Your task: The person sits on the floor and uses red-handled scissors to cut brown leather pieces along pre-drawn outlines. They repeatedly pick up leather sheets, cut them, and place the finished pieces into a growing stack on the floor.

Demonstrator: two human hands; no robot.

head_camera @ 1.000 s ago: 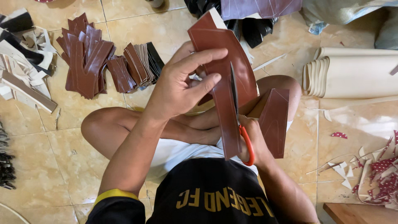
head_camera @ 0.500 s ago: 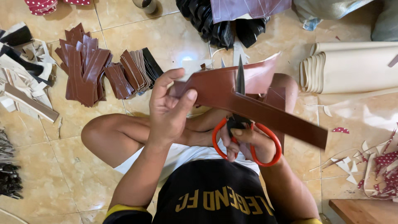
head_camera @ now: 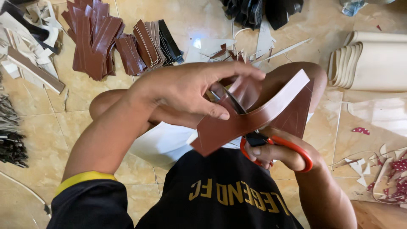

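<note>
I sit cross-legged on a tiled floor. My left hand (head_camera: 193,91) pinches a bent piece of brown leatherette (head_camera: 254,118) over my lap, thumb on its upper face. My right hand (head_camera: 282,154) has its fingers through the red handles of a pair of scissors (head_camera: 271,146). The dark blades run up under my left fingers and bite into the brown piece. Part of the blades is hidden by my left hand and the material.
A heap of cut brown strips (head_camera: 99,40) lies on the floor at upper left, with pale strips (head_camera: 25,63) further left. Cream rolled sheets (head_camera: 373,63) sit at the right. Black scraps (head_camera: 258,10) lie at the top, red-patterned offcuts (head_camera: 394,178) at lower right.
The brown piece has turned from upright to nearly flat and lower over my lap. My left hand moved across on top of it while the scissors cut further in.
</note>
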